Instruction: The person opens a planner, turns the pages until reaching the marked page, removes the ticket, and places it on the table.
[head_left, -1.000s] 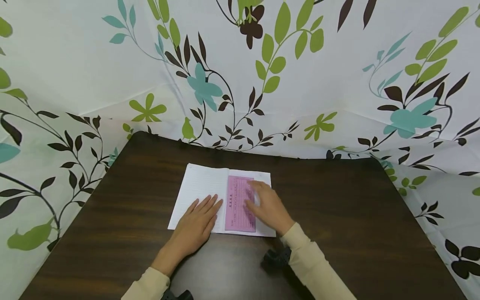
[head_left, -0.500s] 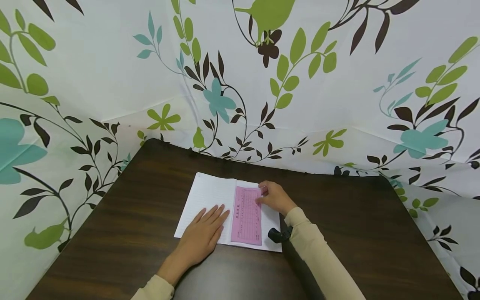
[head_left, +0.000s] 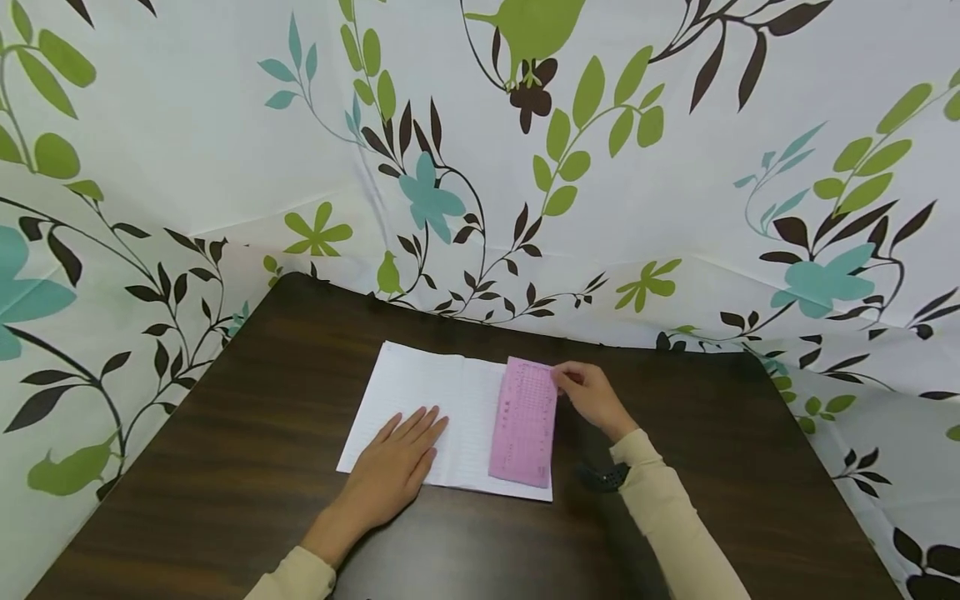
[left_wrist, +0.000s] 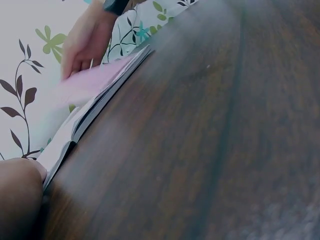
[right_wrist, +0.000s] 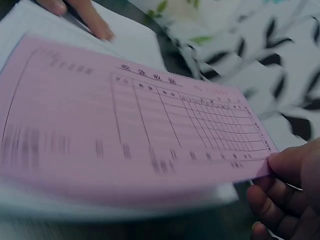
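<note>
An open notebook (head_left: 420, 392) with lined white pages lies on the dark wooden table. My left hand (head_left: 395, 467) rests flat on its left page, fingers straight and spread. At the upper right corner of a pink printed receipt slip (head_left: 522, 421), my right hand (head_left: 596, 400) pinches the paper between thumb and fingers. The slip overlaps the right page in the head view. In the right wrist view the slip (right_wrist: 140, 130) shows a ruled table and printed characters, with the thumb (right_wrist: 295, 162) on top of its corner. The left wrist view shows the slip (left_wrist: 95, 80) raised above the pages.
The dark table (head_left: 675, 467) extends on both sides of the notebook. A white curtain (head_left: 637, 208) printed with leaves, flowers and birds hangs behind and beside it. A dark wrist-worn device (head_left: 603, 477) sits below the right wrist.
My right hand has taken hold of the pink slip's corner and moved right, drawing the slip across the right page towards its outer edge. The left hand stays on the left page.
</note>
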